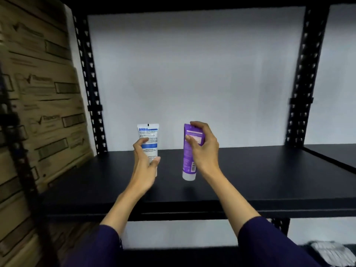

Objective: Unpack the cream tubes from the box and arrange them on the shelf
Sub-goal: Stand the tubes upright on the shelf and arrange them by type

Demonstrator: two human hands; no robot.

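A plain pale grey-white wall (192, 74) fills the centre, evenly lit with a soft darker patch toward 3 o'clock. Against it stand 2 black perforated metal uprights (89, 83), 1 at 10 o'clock and the other (306, 78) at 2 o'clock, each pierced with rows of keyhole slots. At 9 o'clock a tall stack of brown printed cardboard cartons (38, 93) leans into view, blurred. At 5 o'clock, on a lower level, lies a grey and white striped bundle (327, 251), too blurred to identify.
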